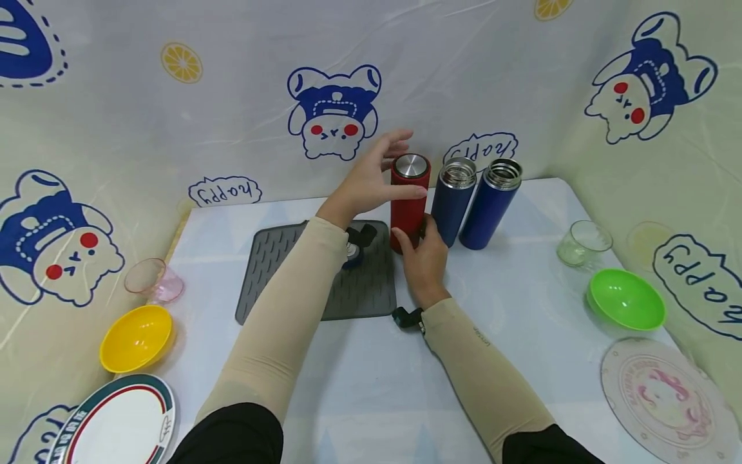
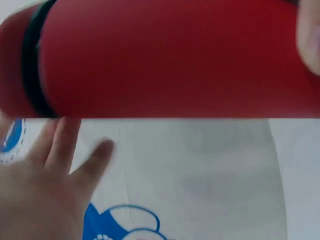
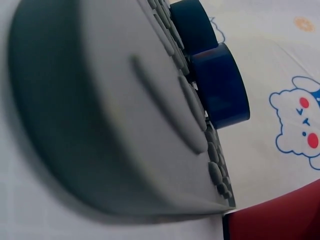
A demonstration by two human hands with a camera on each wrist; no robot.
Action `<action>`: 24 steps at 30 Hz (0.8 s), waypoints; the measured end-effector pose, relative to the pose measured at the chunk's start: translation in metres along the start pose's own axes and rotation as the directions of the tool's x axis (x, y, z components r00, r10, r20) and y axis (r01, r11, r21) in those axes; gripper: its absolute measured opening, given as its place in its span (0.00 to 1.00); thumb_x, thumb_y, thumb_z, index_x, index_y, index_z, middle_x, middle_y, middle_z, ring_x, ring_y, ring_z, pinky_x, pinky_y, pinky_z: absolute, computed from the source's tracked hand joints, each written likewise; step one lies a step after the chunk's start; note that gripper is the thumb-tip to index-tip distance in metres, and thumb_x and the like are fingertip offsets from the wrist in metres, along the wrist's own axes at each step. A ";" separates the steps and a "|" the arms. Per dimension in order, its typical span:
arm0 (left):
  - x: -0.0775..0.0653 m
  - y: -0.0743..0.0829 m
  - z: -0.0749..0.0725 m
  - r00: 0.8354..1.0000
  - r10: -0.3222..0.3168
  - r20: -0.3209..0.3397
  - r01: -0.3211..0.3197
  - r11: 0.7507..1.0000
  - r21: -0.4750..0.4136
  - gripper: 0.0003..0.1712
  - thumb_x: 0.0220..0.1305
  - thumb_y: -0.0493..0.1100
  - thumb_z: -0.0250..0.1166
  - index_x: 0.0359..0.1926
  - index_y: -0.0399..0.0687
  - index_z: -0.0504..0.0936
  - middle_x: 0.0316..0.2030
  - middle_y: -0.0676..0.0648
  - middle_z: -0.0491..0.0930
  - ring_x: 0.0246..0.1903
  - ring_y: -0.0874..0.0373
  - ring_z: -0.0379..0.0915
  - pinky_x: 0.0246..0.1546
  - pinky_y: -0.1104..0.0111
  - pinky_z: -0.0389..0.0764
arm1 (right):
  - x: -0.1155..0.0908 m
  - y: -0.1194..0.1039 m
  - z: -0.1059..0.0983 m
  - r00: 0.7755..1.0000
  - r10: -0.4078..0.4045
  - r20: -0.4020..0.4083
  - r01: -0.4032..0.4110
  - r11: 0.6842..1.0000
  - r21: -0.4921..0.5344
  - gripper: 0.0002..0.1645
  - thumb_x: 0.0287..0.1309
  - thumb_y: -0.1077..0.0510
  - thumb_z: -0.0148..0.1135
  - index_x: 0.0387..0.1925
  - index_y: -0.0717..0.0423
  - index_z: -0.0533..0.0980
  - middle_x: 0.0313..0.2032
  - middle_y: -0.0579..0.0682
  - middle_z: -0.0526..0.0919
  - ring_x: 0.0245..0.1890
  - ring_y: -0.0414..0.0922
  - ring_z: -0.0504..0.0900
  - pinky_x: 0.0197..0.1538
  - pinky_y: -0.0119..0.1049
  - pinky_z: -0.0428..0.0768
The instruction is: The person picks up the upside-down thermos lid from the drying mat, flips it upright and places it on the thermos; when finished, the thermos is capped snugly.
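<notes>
A red thermos bottle with a steel-topped cap stands at the right edge of the dark grey ridged mat. My right hand grips it low, thumb and fingers around the body. Up at its cap, my left hand is spread, thumb in front and fingers behind. In the left wrist view those fingers look straight and blurred beside the red bottle, near its dark band. Two uncapped blue bottles stand just right of the red one.
Two blue caps sit on the mat. On the left are a pink glass, yellow bowl and rimmed plate. A clear glass, green bowl and pink-patterned plate are on the right.
</notes>
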State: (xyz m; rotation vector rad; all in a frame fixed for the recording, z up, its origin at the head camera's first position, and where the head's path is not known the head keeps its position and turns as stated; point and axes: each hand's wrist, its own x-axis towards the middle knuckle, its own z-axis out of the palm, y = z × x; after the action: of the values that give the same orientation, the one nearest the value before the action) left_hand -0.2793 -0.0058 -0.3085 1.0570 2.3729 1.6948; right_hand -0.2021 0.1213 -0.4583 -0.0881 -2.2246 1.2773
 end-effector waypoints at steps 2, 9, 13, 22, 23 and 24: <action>-0.003 0.007 0.001 1.000 -0.005 -0.012 0.005 1.000 -0.013 0.46 0.48 0.43 0.75 0.67 0.55 0.62 0.58 0.52 0.70 0.55 0.62 0.66 0.55 0.69 0.68 | 0.000 0.000 0.000 1.000 0.002 0.000 -0.002 1.000 -0.001 0.37 0.54 0.39 0.63 0.61 0.51 0.66 0.53 0.44 0.76 0.49 0.38 0.76 0.51 0.35 0.74; -0.014 0.025 0.007 1.000 -0.004 -0.015 0.004 1.000 0.014 0.44 0.50 0.42 0.73 0.67 0.47 0.62 0.59 0.50 0.69 0.58 0.61 0.63 0.58 0.68 0.65 | 0.001 0.001 0.001 1.000 -0.023 -0.007 0.023 1.000 0.000 0.35 0.55 0.41 0.64 0.60 0.51 0.67 0.52 0.45 0.77 0.49 0.38 0.76 0.51 0.35 0.75; -0.015 0.022 0.006 0.999 -0.033 -0.041 0.031 0.999 -0.043 0.39 0.53 0.40 0.71 0.66 0.47 0.64 0.56 0.49 0.73 0.53 0.60 0.68 0.55 0.68 0.68 | 0.000 0.001 0.001 1.000 -0.019 -0.005 0.019 1.000 0.001 0.36 0.54 0.41 0.64 0.60 0.51 0.67 0.52 0.45 0.77 0.49 0.38 0.76 0.51 0.35 0.75; -0.016 0.019 0.008 0.999 -0.028 -0.042 0.028 1.000 0.013 0.45 0.52 0.46 0.72 0.69 0.52 0.59 0.60 0.53 0.67 0.58 0.61 0.62 0.57 0.66 0.66 | 0.001 0.001 0.000 1.000 -0.020 -0.012 0.020 1.000 -0.006 0.35 0.54 0.42 0.65 0.60 0.51 0.67 0.52 0.44 0.77 0.49 0.38 0.76 0.50 0.35 0.75; -0.015 0.019 0.008 0.998 -0.023 -0.062 0.023 1.000 0.001 0.45 0.51 0.45 0.72 0.68 0.52 0.60 0.58 0.52 0.69 0.56 0.61 0.64 0.56 0.66 0.67 | 0.001 0.001 0.000 1.000 -0.018 -0.008 0.018 1.000 -0.005 0.35 0.54 0.41 0.65 0.60 0.50 0.67 0.52 0.44 0.77 0.49 0.38 0.76 0.50 0.35 0.75; -0.015 0.018 0.008 0.998 -0.009 -0.070 0.006 0.999 -0.036 0.44 0.52 0.42 0.72 0.68 0.51 0.60 0.57 0.50 0.71 0.55 0.60 0.66 0.55 0.66 0.68 | 0.001 0.001 0.000 1.000 -0.018 -0.004 0.018 1.000 -0.006 0.35 0.54 0.41 0.65 0.60 0.50 0.67 0.52 0.45 0.77 0.49 0.38 0.76 0.50 0.35 0.75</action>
State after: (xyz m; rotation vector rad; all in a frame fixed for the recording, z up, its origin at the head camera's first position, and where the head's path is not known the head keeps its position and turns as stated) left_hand -0.2551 -0.0039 -0.3016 0.9986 2.3749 1.7937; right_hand -0.2027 0.1221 -0.4583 -0.0733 -2.2208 1.2597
